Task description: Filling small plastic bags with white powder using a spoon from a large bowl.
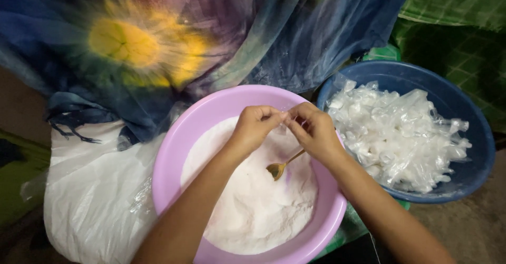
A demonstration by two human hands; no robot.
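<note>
Both hands, left hand [254, 127] and right hand [314, 131], are pinched shut on a small clear bag [287, 120]; a spoon [278, 169] is held under the right hand above the powder [253, 206] in the pink basin [174, 158]. At 3 o'clock, a blue basin [474, 174] of bags is placed.

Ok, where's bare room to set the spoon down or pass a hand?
Free: the brown ground at lower right, below the blue basin, and a strip at far left beside the patterned cloth. Crowded: both hands meet over the pink basin of white powder; the white sack fills its left side.
</note>
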